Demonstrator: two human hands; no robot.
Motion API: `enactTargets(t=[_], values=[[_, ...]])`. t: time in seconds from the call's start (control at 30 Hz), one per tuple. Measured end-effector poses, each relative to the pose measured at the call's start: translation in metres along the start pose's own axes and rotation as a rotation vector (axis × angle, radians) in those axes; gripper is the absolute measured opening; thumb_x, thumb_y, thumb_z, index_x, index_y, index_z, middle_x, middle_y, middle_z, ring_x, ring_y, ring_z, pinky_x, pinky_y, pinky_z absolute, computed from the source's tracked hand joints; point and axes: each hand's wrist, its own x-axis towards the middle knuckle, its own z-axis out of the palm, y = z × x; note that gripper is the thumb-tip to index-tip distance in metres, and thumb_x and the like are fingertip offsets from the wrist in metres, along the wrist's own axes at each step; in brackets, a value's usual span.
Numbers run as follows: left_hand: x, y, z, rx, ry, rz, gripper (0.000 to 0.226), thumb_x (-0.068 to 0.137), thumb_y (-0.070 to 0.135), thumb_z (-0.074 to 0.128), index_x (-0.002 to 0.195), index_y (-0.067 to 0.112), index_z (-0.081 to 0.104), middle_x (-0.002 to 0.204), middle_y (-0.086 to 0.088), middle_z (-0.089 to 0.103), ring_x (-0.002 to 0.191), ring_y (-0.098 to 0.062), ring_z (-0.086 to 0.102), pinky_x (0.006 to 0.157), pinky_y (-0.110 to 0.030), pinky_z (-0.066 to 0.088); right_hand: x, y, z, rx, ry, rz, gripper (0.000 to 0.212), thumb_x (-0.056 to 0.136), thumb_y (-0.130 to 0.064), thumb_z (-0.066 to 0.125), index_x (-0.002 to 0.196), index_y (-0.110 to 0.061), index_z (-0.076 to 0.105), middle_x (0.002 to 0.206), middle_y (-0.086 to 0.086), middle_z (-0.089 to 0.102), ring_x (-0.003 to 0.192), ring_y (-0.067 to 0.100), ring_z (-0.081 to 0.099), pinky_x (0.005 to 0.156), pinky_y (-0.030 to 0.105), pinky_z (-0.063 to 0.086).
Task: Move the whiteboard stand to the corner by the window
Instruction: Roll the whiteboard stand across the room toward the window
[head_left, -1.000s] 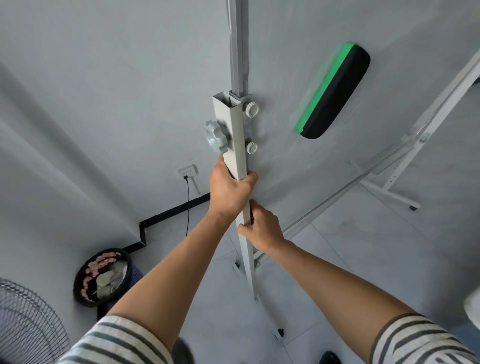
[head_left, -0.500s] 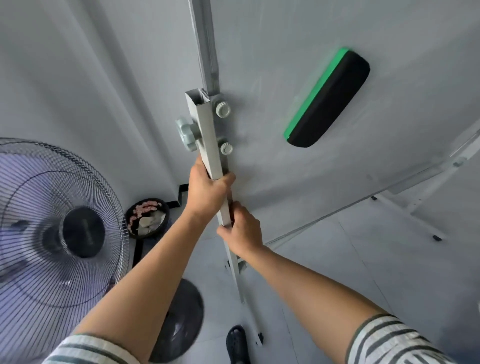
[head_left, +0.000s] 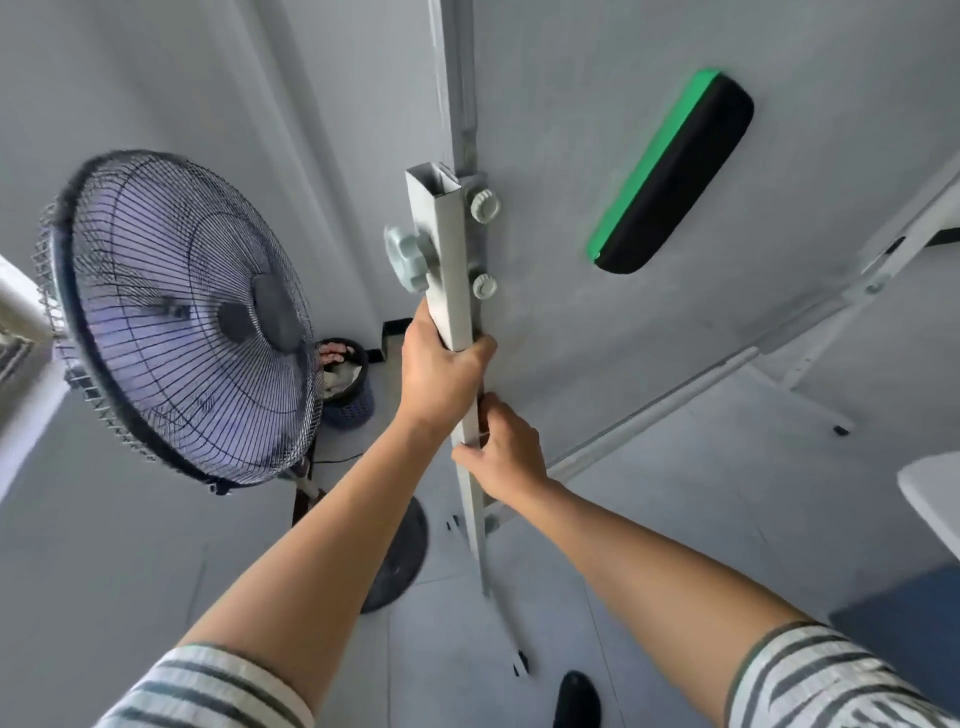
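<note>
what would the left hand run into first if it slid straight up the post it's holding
Probably the large grey knob on the post, just above the left hand. The thumb side already sits right below it, though exact clearance is hard to judge.

The whiteboard stand (head_left: 449, 270) is a pale grey metal frame whose square upright post rises near the middle of the view, open at its top end. Three grey ribbed knobs sit on the post's upper part (one large on its left face, two smaller on the right). The post runs down to a foot on the tiled floor. The white board face spreads to the right of the post, with a second leg at far right.
</note>
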Motion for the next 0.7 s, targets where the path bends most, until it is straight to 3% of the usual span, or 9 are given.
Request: enactTargets(t=[0.2, 0.33, 0.5, 0.63, 0.7], values=[[-0.078, 0.01, -0.027, 0.013, 0.026, 0.03, 0.018, 0.068, 0.01, 0.06, 0.083, 0.01, 0.048, 0.066, -0.002, 0.048, 0.056, -0.014, 0.042, 0.051, -0.028, 0.04, -0.077, 0.003, 0.012, -0.026, -0.017, -0.015, 0.032, 0.069, -0.032, 0.063, 0.096, -0.02, 0.05, 0.088, 0.002, 0.067, 0.079, 0.03, 0.064, 0.069, 0.037, 0.052], [-0.135, 0.013, -0.047, 0.066, 0.081, 0.028, 0.019, 0.068, 0.012, 0.06, 0.084, 0.005, 0.052, 0.072, -0.014, 0.059, 0.06, -0.016, 0.049, 0.057, -0.038, 0.047, -0.134, 0.0, 0.017, -0.041, -0.068, -0.044, 0.029, 0.073, -0.03, 0.064, 0.097, -0.02, 0.052, 0.09, 0.0, 0.067, 0.082, 0.031, 0.064, 0.07, 0.037, 0.053], [-0.203, 0.025, -0.06, 0.063, 0.169, 0.007, 0.018, 0.065, 0.012, 0.06, 0.077, 0.016, 0.048, 0.065, 0.007, 0.051, 0.058, -0.011, 0.046, 0.057, -0.028, 0.042, -0.198, 0.001, 0.014, -0.053, -0.134, -0.083, 0.03, 0.074, -0.03, 0.064, 0.1, -0.019, 0.053, 0.095, 0.0, 0.066, 0.084, 0.032, 0.063, 0.069, 0.036, 0.05], [-0.253, 0.032, -0.058, 0.079, 0.231, -0.034, 0.02, 0.061, 0.012, 0.059, 0.08, 0.006, 0.055, 0.072, -0.013, 0.06, 0.065, -0.017, 0.053, 0.062, -0.044, 0.051, -0.245, 0.012, 0.007, -0.05, -0.179, -0.107, 0.029, 0.073, -0.03, 0.063, 0.098, -0.02, 0.052, 0.095, 0.0, 0.065, 0.084, 0.032, 0.063, 0.067, 0.033, 0.046], [-0.275, 0.036, -0.058, 0.093, 0.252, -0.069, 0.022, 0.06, 0.011, 0.06, 0.079, 0.003, 0.055, 0.071, -0.01, 0.059, 0.065, -0.018, 0.053, 0.064, -0.047, 0.052, -0.266, 0.016, 0.005, -0.046, -0.189, -0.114, 0.029, 0.073, -0.03, 0.063, 0.097, -0.019, 0.052, 0.094, 0.002, 0.065, 0.083, 0.034, 0.063, 0.066, 0.033, 0.043]])
